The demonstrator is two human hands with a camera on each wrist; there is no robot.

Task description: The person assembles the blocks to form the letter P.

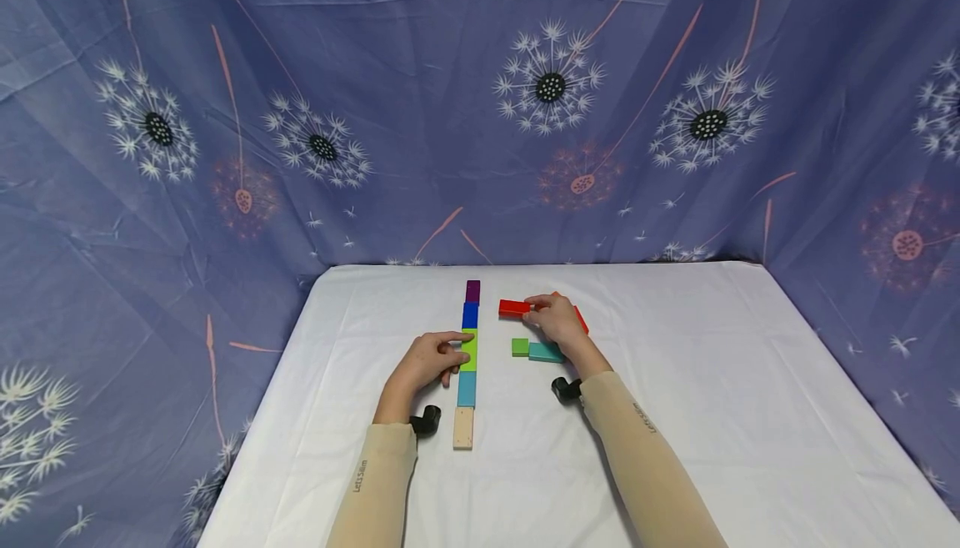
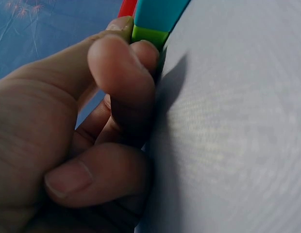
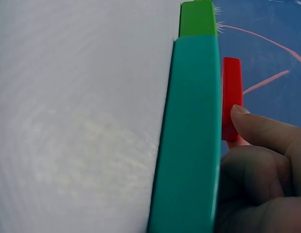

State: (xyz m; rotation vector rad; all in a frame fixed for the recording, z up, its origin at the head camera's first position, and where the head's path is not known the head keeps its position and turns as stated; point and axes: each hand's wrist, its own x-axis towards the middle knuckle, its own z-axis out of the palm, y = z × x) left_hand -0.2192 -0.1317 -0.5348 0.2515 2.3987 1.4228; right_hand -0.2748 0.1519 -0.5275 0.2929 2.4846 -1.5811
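Note:
A line of coloured blocks runs away from me: plain wood (image 1: 463, 429), light blue (image 1: 467, 389), lime green (image 1: 469, 351), blue (image 1: 470, 315) and purple (image 1: 473, 291). My left hand (image 1: 430, 360) comes from the left, index finger and thumb resting on the lime green block, the other fingers curled under. In the left wrist view those fingers hide most of the contact. Across the line, my right hand (image 1: 557, 319) pinches a red block (image 1: 512, 309) by its right end. The right wrist view shows fingertips on that red block (image 3: 232, 85).
Just nearer than my right hand lie a small green block (image 1: 520, 348) and a teal block (image 1: 545, 353), end to end. Another red block (image 1: 581, 320) shows partly behind the hand. A white cloth (image 1: 675, 465) covers the table, with a patterned curtain (image 1: 420, 114) behind.

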